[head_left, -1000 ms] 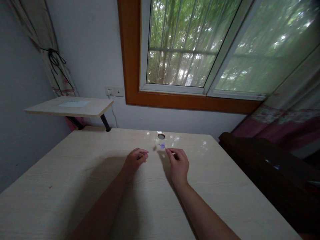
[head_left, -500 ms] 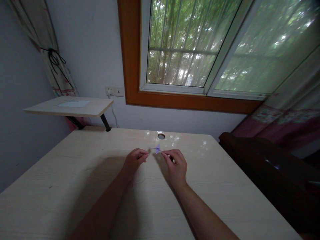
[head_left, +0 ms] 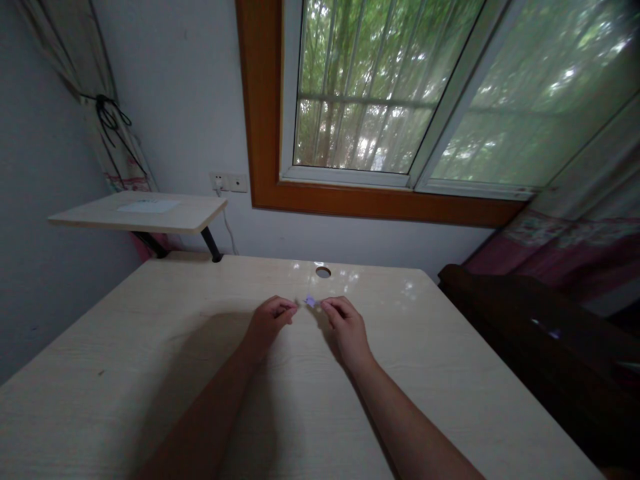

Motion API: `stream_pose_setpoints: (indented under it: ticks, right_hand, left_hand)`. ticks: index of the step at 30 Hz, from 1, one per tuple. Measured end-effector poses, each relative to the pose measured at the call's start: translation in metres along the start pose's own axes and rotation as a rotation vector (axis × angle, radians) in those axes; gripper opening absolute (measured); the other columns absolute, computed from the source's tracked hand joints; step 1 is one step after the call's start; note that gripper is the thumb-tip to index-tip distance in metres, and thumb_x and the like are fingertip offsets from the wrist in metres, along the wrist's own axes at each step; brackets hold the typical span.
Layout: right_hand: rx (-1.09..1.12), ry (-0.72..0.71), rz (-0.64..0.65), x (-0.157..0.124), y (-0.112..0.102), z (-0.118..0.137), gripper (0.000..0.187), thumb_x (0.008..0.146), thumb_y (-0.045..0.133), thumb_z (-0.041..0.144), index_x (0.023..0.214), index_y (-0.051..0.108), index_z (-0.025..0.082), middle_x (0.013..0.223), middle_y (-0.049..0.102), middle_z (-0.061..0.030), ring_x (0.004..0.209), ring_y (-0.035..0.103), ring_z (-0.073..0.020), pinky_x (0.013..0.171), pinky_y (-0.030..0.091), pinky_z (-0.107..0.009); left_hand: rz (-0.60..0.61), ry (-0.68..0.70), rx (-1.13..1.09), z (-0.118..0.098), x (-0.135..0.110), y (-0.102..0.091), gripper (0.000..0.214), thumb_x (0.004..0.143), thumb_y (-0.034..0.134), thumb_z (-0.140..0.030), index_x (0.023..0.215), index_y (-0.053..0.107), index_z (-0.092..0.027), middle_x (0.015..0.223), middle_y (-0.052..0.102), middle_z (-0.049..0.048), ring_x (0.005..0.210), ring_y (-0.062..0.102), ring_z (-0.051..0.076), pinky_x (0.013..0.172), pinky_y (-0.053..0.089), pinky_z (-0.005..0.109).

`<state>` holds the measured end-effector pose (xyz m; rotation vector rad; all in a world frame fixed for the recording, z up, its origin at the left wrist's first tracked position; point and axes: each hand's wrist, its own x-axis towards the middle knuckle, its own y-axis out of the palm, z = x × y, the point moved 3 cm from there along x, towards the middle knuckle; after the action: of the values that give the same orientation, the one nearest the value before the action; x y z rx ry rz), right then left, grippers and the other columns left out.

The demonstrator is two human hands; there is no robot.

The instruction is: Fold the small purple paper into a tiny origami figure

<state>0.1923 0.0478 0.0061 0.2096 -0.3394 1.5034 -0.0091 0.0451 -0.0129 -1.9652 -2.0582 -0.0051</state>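
A tiny purple piece, perhaps folded paper (head_left: 311,301), hangs just above the pale wooden desk (head_left: 150,347), pinched at its right end by my right hand (head_left: 346,328). My left hand (head_left: 270,318) rests on the desk with its fingers curled, fingertips close to the piece's left end. Whether the left fingers touch the piece I cannot make out. Both forearms reach in from the bottom edge.
A round cable hole (head_left: 323,271) sits near the desk's far edge. A small raised shelf (head_left: 140,213) stands at the back left. A dark wooden piece of furniture (head_left: 525,320) flanks the right side, below a window and curtains.
My right hand has carried the purple piece leftward and slightly nearer, bringing it close to the left fingertips. The left hand has hardly moved.
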Motion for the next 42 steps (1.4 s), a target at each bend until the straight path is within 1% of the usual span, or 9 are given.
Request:
stream_pose_setpoints:
  ticks: [3, 6, 10, 14, 20, 26, 31, 34, 42]
  right_hand:
    - [0.175, 0.124, 0.031, 0.000, 0.003, -0.006, 0.021, 0.082, 0.068, 0.041, 0.082, 0.071, 0.020, 0.073, 0.057, 0.0006, 0.058, 0.045, -0.0113, 0.053, 0.035, -0.025]
    - [0.329, 0.220, 0.062, 0.000, 0.006, -0.013, 0.022, 0.079, 0.071, 0.041, 0.084, 0.071, 0.019, 0.063, 0.053, 0.0029, 0.054, 0.041, -0.0097, 0.051, 0.030, -0.023]
    - [0.458, 0.287, 0.060, 0.001, 0.006, -0.022, 0.024, 0.076, 0.075, 0.040, 0.085, 0.071, 0.018, 0.062, 0.053, 0.0032, 0.053, 0.039, -0.0087, 0.051, 0.028, -0.023]
    - [0.512, 0.312, 0.042, 0.002, 0.006, -0.024, 0.025, 0.074, 0.077, 0.039, 0.087, 0.071, 0.018, 0.058, 0.052, 0.0032, 0.054, 0.039, -0.0096, 0.052, 0.029, -0.023]
    - [0.515, 0.331, 0.032, 0.002, 0.007, -0.025, 0.025, 0.074, 0.077, 0.040, 0.085, 0.071, 0.018, 0.058, 0.052, 0.0029, 0.054, 0.039, -0.0100, 0.052, 0.028, -0.024]
    - [0.426, 0.298, 0.068, 0.001, 0.007, -0.024, 0.023, 0.077, 0.075, 0.039, 0.085, 0.072, 0.018, 0.069, 0.056, 0.0013, 0.056, 0.039, -0.0087, 0.053, 0.028, -0.024]
    - [0.288, 0.212, 0.128, -0.001, 0.009, -0.016, 0.021, 0.081, 0.071, 0.040, 0.084, 0.073, 0.019, 0.073, 0.057, 0.0007, 0.059, 0.043, -0.0100, 0.057, 0.033, -0.025]
    - [0.234, 0.178, 0.151, -0.002, 0.009, -0.012, 0.023, 0.081, 0.070, 0.042, 0.084, 0.073, 0.019, 0.075, 0.058, -0.0002, 0.061, 0.046, -0.0112, 0.057, 0.036, -0.025]
    - [0.117, 0.112, 0.173, -0.004, 0.009, -0.003, 0.023, 0.080, 0.070, 0.045, 0.082, 0.075, 0.022, 0.082, 0.063, -0.0031, 0.065, 0.053, -0.0150, 0.057, 0.042, -0.027]
  left_hand:
    - [0.002, -0.007, -0.016, -0.002, -0.001, 0.001, 0.019, 0.079, 0.068, -0.035, 0.084, 0.070, -0.017, 0.071, 0.065, 0.0017, 0.064, 0.062, 0.014, 0.063, 0.048, 0.024]
    - [-0.003, -0.018, -0.030, -0.003, -0.001, 0.001, 0.020, 0.078, 0.068, -0.035, 0.084, 0.070, -0.017, 0.070, 0.065, 0.0017, 0.064, 0.062, 0.014, 0.064, 0.049, 0.025]
    - [0.002, -0.033, -0.034, -0.003, -0.002, 0.002, 0.022, 0.078, 0.068, -0.037, 0.086, 0.069, -0.017, 0.070, 0.065, 0.0018, 0.064, 0.062, 0.014, 0.064, 0.049, 0.025]
    - [0.001, -0.031, -0.035, -0.003, -0.002, 0.001, 0.022, 0.078, 0.067, -0.038, 0.084, 0.070, -0.017, 0.069, 0.064, 0.0017, 0.063, 0.062, 0.014, 0.062, 0.049, 0.025]
    - [-0.005, -0.018, -0.022, -0.002, -0.002, 0.001, 0.021, 0.079, 0.067, -0.037, 0.084, 0.070, -0.017, 0.070, 0.064, 0.0015, 0.063, 0.062, 0.014, 0.063, 0.049, 0.025]
    - [0.022, 0.012, -0.042, -0.005, -0.002, 0.001, 0.020, 0.079, 0.068, -0.036, 0.082, 0.069, -0.017, 0.070, 0.064, 0.0013, 0.063, 0.061, 0.013, 0.062, 0.048, 0.024]
    - [0.033, 0.064, -0.064, -0.008, -0.002, 0.002, 0.018, 0.079, 0.069, -0.034, 0.084, 0.069, -0.017, 0.072, 0.062, 0.0008, 0.061, 0.059, 0.012, 0.060, 0.046, 0.023]
    - [0.031, 0.097, -0.050, -0.009, -0.002, 0.003, 0.018, 0.078, 0.070, -0.033, 0.082, 0.068, -0.016, 0.072, 0.061, 0.0005, 0.058, 0.057, 0.011, 0.056, 0.043, 0.022]
    - [-0.012, 0.136, 0.017, -0.017, -0.004, 0.001, 0.015, 0.079, 0.068, -0.032, 0.079, 0.068, -0.017, 0.070, 0.060, -0.0004, 0.057, 0.056, 0.010, 0.056, 0.042, 0.022]
